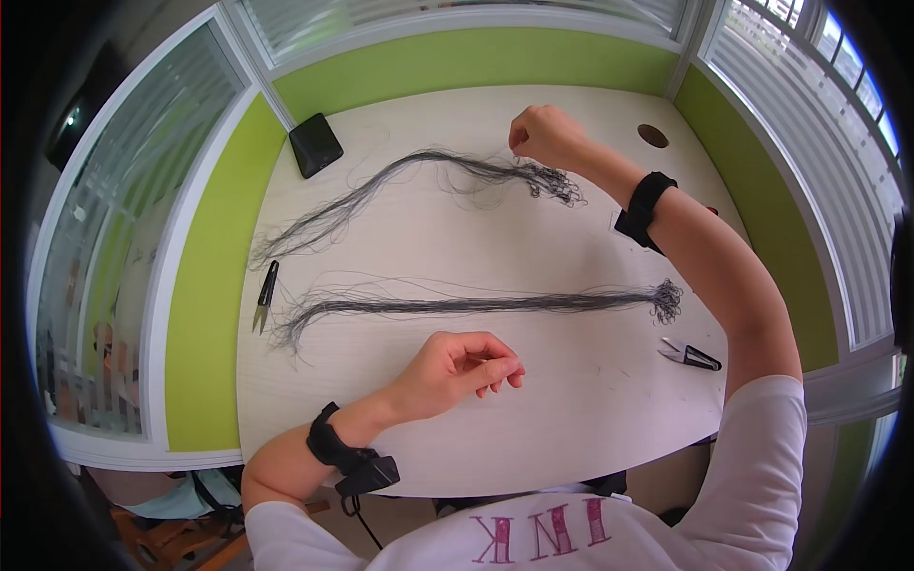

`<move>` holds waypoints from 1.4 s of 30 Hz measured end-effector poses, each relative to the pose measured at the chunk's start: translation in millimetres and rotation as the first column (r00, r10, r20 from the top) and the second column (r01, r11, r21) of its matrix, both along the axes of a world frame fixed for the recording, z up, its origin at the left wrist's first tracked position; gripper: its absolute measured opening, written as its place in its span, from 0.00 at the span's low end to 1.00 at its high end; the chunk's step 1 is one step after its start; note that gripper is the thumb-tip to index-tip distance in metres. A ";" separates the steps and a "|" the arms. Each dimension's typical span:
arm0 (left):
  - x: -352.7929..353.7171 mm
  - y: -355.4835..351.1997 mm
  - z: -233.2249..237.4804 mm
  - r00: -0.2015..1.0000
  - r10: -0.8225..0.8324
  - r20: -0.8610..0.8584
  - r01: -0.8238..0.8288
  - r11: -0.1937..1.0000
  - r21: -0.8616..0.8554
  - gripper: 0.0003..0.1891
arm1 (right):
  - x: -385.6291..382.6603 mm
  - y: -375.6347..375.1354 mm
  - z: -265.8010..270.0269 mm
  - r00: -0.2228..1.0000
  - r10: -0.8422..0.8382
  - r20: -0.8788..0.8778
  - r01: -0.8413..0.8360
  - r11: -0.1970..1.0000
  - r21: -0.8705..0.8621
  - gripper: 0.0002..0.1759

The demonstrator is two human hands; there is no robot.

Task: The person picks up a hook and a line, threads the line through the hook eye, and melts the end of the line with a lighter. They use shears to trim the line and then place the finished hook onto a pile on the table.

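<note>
Closest to the camera is the person's white shirt (543,538), and past it spreads the pale worktop (571,428). Across its middle, the lower bundle (486,305) of dark thread lies nearly straight, its right end a clump of small loops; behind it the upper bundle (476,165) bends in an arc, looped end also to the right. Near that looped end is the right hand (545,136), fingers curled together; the left hand (462,373) is in front of the lower bundle, half curled. Whether either hand pinches a strand cannot be told. A black case (315,146) is at the back left; left snips (268,290) and right snips (703,359) lie near the bundles' ends. The step in hand looks like working fine strands by fingertip; the next move seems to call for a light pinch that avoids tangling.
</note>
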State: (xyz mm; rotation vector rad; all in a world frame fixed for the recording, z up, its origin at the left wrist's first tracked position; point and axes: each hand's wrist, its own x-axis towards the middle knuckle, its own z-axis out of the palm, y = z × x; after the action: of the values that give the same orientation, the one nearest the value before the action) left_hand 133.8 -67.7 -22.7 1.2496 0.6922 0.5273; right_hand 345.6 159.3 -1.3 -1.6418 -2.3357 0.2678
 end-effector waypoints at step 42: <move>0.1 1.8 -10.6 1.000 -0.016 0.004 0.015 0.995 0.100 0.09 | -7.6 13.5 14.4 0.964 0.081 0.254 -0.072 0.996 -0.044 0.06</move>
State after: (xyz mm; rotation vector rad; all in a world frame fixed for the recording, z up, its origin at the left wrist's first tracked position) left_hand 133.9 -65.9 -33.3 1.3454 0.6580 0.5576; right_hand 338.0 172.8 13.1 -1.6934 -2.6005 0.1173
